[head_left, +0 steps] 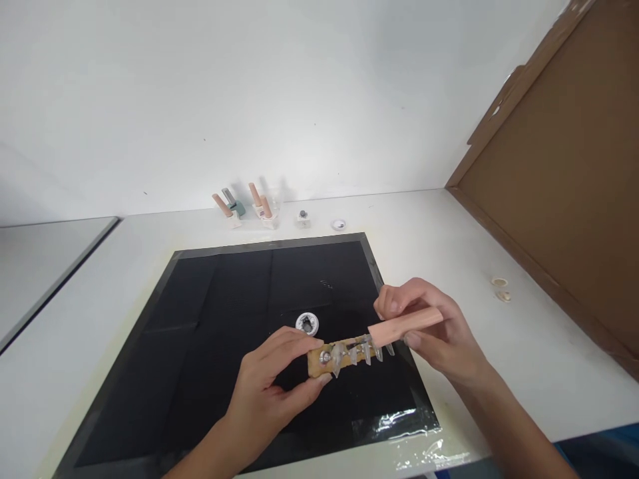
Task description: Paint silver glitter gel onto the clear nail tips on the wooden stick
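1. Left hand (272,386), over the black mat's (224,299) near half, pinches one end of a tan strip (315,362) between thumb and fingers.
2. Clear nail tips (357,352) line the strip.
3. Right hand (439,332), at the mat's right edge, is closed around a pink brush handle (404,326), its end at the tips.
4. Risk, as I judge it: a slack pinch could tilt the strip, smearing a tip or knocking one onto the mat.

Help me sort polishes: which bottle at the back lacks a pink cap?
The teal bottle, second from left; its cap is grey, the other three are pink-capped.
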{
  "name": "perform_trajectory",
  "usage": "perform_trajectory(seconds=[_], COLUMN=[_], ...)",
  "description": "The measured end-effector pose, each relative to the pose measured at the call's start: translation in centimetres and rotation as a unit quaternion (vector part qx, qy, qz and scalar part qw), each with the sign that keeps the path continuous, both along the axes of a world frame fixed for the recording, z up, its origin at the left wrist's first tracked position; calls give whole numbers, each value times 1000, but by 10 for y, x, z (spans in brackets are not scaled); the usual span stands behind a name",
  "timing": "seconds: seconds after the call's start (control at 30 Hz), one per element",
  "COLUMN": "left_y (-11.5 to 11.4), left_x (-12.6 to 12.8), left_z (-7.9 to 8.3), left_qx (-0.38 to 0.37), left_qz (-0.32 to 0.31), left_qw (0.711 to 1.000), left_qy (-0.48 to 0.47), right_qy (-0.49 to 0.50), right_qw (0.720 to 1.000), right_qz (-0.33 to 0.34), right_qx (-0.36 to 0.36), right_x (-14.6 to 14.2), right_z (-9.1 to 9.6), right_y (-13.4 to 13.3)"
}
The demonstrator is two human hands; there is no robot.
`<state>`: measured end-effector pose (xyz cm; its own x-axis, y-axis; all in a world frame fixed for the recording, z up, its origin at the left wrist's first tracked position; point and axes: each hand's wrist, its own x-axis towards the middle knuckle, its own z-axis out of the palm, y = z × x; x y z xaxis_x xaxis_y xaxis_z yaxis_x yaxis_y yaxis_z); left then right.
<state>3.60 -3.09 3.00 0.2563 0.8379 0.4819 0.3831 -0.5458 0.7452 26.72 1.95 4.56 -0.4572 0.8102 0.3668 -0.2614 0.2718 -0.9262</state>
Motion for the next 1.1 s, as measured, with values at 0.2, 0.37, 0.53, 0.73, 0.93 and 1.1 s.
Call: perform_trajectory(seconds=[0.2, 0.37, 0.53, 0.73, 0.93, 1.1], left_y=[0, 1, 0, -1, -2, -2], left_x=[1, 2, 5, 7, 7, 8], left_z=[3, 3, 6, 7, 7, 8], left_qx=[43, 86, 105, 107, 110, 116], left_qz=[19, 18, 10, 4, 6, 0], left_qw=[998, 994, 993, 993, 992, 991], left_qy=[36, 59, 58, 56, 56, 64], right_qy=[-39, -62, -114, -138, -98, -95], right_qw=[999, 997, 990, 984, 990, 991], right_qz=[20, 2, -27, -80, -79, -19], right_qx=[-7, 39, 82, 80, 67, 88], right_x=[-5, -11, -12, -11, -8, -9], right_z=[5, 9, 11, 14, 10, 7], right_y=[-7, -10, -9, -9, -7, -9])
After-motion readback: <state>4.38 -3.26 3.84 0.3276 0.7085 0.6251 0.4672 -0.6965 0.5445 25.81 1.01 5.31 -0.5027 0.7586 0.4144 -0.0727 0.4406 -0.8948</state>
